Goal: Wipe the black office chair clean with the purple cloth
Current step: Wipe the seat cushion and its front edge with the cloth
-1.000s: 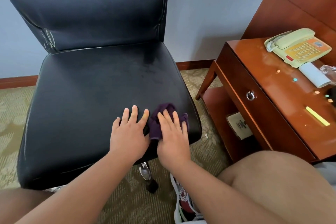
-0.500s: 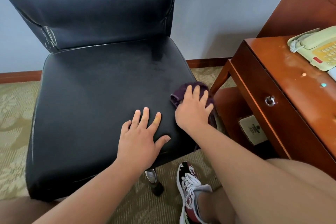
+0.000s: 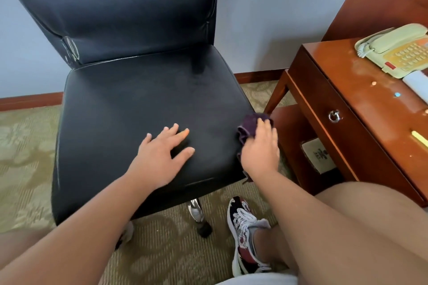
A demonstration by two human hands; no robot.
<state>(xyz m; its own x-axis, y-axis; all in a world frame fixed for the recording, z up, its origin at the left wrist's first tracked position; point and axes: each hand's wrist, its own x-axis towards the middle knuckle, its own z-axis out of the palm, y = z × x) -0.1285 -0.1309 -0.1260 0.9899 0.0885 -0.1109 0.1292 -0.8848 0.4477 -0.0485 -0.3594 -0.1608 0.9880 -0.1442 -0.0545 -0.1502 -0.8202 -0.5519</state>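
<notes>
The black office chair (image 3: 129, 109) fills the left and middle of the view, its padded seat facing me and its tall back against the wall. My left hand (image 3: 159, 157) lies flat on the front of the seat, fingers spread. My right hand (image 3: 260, 148) presses the bunched purple cloth (image 3: 249, 126) against the seat's right front edge. Most of the cloth is hidden under that hand; a scrap hangs below the edge.
A wooden bedside table (image 3: 342, 109) with a ring-pull drawer stands close to the chair's right, carrying a pale green telephone (image 3: 393, 50). My patterned shoe (image 3: 245, 233) and bare knee are at the lower right. A chrome chair leg (image 3: 196, 213) stands on patterned carpet.
My right hand slid the cloth from the seat's front centre out to the right front edge. My left hand stayed flat on the seat, spreading its fingers a little.
</notes>
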